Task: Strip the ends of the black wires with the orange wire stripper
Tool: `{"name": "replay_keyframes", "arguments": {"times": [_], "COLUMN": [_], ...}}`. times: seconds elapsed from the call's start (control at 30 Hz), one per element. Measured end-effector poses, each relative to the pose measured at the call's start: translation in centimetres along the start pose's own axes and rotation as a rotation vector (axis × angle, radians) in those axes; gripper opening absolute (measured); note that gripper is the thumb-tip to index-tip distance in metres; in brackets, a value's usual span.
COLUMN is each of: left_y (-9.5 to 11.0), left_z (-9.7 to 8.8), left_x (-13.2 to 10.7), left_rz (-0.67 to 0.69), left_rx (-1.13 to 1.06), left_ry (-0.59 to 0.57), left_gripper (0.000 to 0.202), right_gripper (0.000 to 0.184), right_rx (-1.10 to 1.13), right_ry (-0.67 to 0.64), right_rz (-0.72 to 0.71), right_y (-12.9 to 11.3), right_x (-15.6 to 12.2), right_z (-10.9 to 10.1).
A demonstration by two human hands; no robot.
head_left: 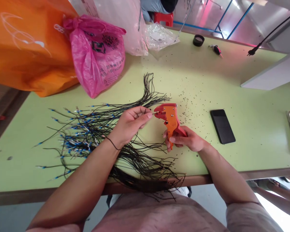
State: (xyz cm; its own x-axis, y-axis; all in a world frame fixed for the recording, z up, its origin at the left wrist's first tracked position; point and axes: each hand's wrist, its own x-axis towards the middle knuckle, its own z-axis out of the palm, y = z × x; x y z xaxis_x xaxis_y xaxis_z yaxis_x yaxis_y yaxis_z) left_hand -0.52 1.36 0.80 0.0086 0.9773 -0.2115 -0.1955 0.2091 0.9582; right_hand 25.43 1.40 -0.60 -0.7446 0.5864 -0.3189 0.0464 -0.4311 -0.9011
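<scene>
My right hand is wrapped round the handles of an orange and red wire stripper, its jaws pointing left. Between thumb and fingers, my left hand pinches a thin black wire, whose end is at the stripper's jaws. Whether the jaws grip the wire I cannot tell. Under and around my left forearm lies a spread of black wires, many with blue and silvery ends on the left. Some of them hang over the table's front edge. Another bunch of black wires lies beyond my left hand.
A black phone lies on the green table to the right, with small dark scraps scattered nearby. Orange and pink bags stand at the back left. Farther back are a black tape roll and a plug.
</scene>
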Motion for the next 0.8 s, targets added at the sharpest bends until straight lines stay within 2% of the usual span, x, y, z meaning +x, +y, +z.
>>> {"name": "replay_keyframes", "arguments": {"times": [0.5, 0.8], "left_y": [0.1, 0.3], "left_z": [0.2, 0.3], "left_x": [-0.1, -0.3], "left_rz": [-0.037, -0.028], "left_rx": [-0.130, -0.138], "left_ry": [-0.088, -0.048], "left_gripper": [0.041, 0.042], "right_gripper": [0.043, 0.041], "right_rx": [0.026, 0.020], "right_ry": [-0.012, 0.043], "right_rz": [-0.013, -0.044], "right_y": [0.0, 0.4], "right_x": [0.3, 0.6], "right_z": [0.9, 1.5]}}
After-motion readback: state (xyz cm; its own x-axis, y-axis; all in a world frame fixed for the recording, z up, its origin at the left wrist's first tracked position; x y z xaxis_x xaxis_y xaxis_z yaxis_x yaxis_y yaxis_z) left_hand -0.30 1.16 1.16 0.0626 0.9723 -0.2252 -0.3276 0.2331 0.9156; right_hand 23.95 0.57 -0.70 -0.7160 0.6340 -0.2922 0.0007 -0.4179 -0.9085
